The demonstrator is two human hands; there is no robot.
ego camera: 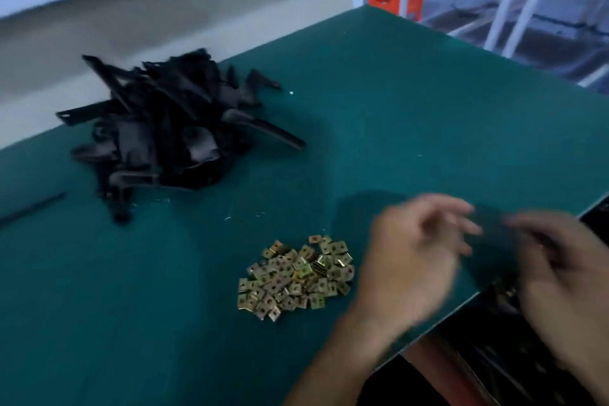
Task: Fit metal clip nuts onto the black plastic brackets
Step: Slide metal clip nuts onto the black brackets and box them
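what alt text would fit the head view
Two blurred hands, left hand and right hand, meet at the near right edge of a green table; their grip is unclear. Left of them lies a heap of metal clip nuts, and farther back a pile of black plastic brackets.

Assembly workshop, green bench mat (412,102), heaped brackets (158,128), clip nuts (293,280)

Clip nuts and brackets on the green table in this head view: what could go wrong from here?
1. The loose clip nuts lie beside the left hand; a sweep could scatter them.
2. Both hands, the right hand too, work at the table edge, so a dropped part could fall off.
3. The black brackets lie tangled in a heap; pulling one may drag others.
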